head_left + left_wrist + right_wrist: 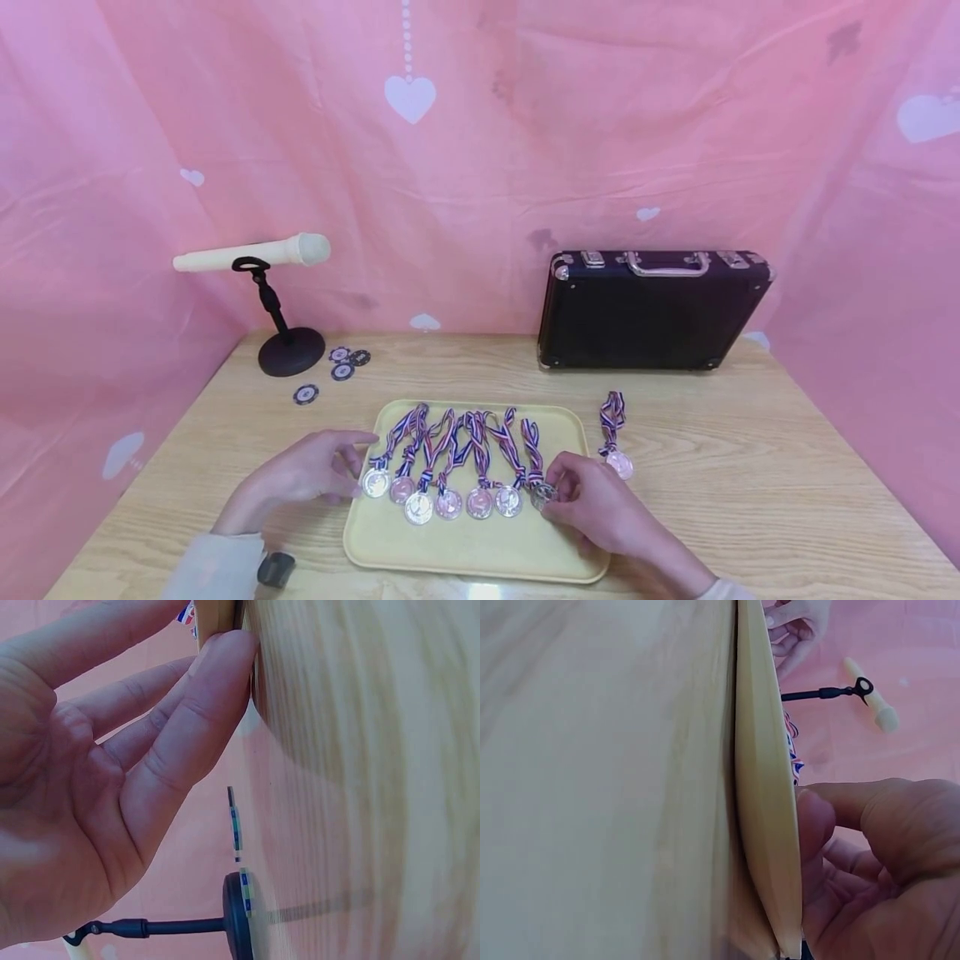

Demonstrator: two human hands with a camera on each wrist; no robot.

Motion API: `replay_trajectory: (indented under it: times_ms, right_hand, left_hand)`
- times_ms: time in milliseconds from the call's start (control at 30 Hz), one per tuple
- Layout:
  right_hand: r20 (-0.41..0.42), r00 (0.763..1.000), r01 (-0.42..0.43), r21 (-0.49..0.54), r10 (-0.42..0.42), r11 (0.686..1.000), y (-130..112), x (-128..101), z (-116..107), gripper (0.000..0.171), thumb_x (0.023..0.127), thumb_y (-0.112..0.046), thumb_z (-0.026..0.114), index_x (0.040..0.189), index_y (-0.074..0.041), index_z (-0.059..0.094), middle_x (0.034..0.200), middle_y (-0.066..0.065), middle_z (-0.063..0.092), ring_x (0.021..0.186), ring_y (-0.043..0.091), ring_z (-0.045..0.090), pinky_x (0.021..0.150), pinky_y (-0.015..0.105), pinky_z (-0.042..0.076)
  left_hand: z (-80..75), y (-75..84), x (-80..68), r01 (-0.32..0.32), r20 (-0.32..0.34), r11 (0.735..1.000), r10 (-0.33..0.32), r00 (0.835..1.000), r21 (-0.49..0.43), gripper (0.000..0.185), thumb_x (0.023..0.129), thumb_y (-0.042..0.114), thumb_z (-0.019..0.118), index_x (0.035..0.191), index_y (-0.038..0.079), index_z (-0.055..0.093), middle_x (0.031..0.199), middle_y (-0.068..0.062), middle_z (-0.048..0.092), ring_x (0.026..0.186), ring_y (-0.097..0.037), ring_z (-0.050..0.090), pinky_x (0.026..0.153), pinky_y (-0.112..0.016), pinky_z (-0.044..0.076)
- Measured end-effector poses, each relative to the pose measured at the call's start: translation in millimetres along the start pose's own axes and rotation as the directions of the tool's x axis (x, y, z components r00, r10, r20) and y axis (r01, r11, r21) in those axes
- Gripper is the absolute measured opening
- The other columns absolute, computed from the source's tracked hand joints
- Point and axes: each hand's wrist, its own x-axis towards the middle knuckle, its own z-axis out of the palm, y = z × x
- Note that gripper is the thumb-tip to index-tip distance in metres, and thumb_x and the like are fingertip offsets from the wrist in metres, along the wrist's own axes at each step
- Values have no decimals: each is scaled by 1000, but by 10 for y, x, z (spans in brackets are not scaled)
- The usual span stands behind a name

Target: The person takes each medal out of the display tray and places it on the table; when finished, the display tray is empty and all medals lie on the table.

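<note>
Over a wooden table [712,433] draped round with pink heart-print cloth [480,167], we pinch the rightmost medal [543,495] on the yellow tray [472,554] between the curled thumb and fingers of our right hand [600,508]; it sits at the fingertips, last in a row of ribboned medals [448,502] running away to their left. Our left hand [303,477] rests at the tray's left rim, fingers relaxed and gripping nothing, tips just beside the first medal [375,483] of the row. One more medal [619,463] lies off the tray, just beyond the right hand's knuckles. Well past both sets of fingers stand a microphone on its stand [262,283], a few poker chips [342,371] and a closed black case [648,310]. We judge the risk to be the ribbons: they lie close and overlapping, so lifting the pinched medal could snag its neighbour and drag the row out of line.
</note>
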Motion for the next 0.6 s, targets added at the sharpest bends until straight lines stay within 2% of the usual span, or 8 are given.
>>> replay_trajectory:
  times_ms: [267, 400, 600]
  right_hand:
    - [41, 998, -45, 139, 39, 989, 53, 12, -61, 24, 87, -6, 81, 104, -4, 63, 82, 7, 59, 42, 14, 54, 39, 42, 56]
    - [12, 998, -70, 175, 69, 982, 63, 32, -94, 26, 88, -5, 80, 107, -2, 63, 82, 8, 61, 44, 15, 55, 40, 43, 57]
    - [-53, 995, -79, 170, 89, 982, 89, 71, -159, 29, 89, -1, 78, 113, 0, 63, 83, 9, 61, 46, 17, 56, 40, 38, 56]
  left_hand:
    - [-9, -12, -6, -39, 22, 999, 39, 999, -6, 74, 80, -5, 81, 149, -2, 55, 99, -10, 63, 77, -22, 63, 65, -35, 62]
    - [-14, -17, -5, -39, 18, 999, 39, 999, -4, 74, 80, -5, 81, 149, -2, 55, 99, -10, 63, 78, -21, 63, 65, -36, 62]
    - [-7, -22, 1, -28, 20, 1000, 28, 999, -9, 75, 80, -6, 80, 150, -2, 54, 99, -10, 63, 79, -22, 63, 66, -38, 63]
